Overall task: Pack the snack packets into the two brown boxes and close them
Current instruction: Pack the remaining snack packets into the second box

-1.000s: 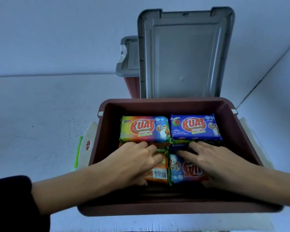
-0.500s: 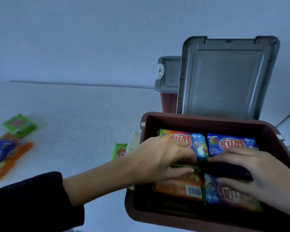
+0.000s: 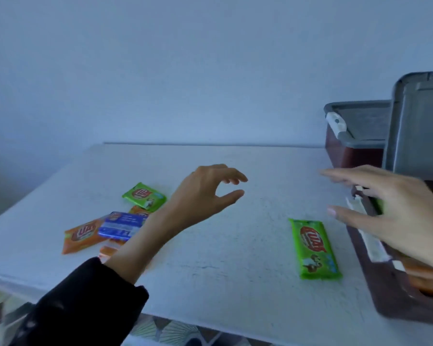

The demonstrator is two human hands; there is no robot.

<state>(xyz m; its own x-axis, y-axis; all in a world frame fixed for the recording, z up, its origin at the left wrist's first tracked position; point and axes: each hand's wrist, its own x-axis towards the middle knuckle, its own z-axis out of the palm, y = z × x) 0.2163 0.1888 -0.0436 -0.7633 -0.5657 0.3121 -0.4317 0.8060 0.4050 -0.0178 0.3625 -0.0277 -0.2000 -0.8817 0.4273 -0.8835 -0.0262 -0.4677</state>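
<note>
A: Hands first, quick. What do we have?

B: We see the left hand (image 3: pixel 205 193) hovering over the middle of the white table (image 3: pixel 235 245). Its fingers are curved, the thumb and fingers are apart, and there is nothing between them. That arm has a black sleeve (image 3: pixel 85 303).

A: And the right?

B: The right hand (image 3: pixel 395 213) is over the left rim of the open brown box (image 3: pixel 390 300). Its fingers are spread and fairly straight, gripping nothing. It's blurred, so we can't tell if it touches the rim.

A: Where are the packets?

B: A long green packet (image 3: pixel 313 248) lies flat on the table just beside the open box, between the two hands. Neither hand touches it. We mark a loose cluster far left, well apart from the boxes. In it, a small green packet (image 3: pixel 144 196) sits at the back. A blue packet (image 3: pixel 121 224) lies on top of an orange packet (image 3: pixel 81 236). We see more orange under the blue, but the count is unclear.

A: Boxes?

B: The open box is cut off by the right edge, with its upright grey lid (image 3: pixel 420 131) standing at the back. We see boxed orange packets (image 3: pixel 425 275) near its front. A green sliver shows behind the right fingers; we can't tell what it is. The second brown box (image 3: pixel 348 152) sits behind, by the wall. Its flat grey lid (image 3: pixel 363 116) is down, and a white latch (image 3: pixel 335 124) is on its left end.
</note>
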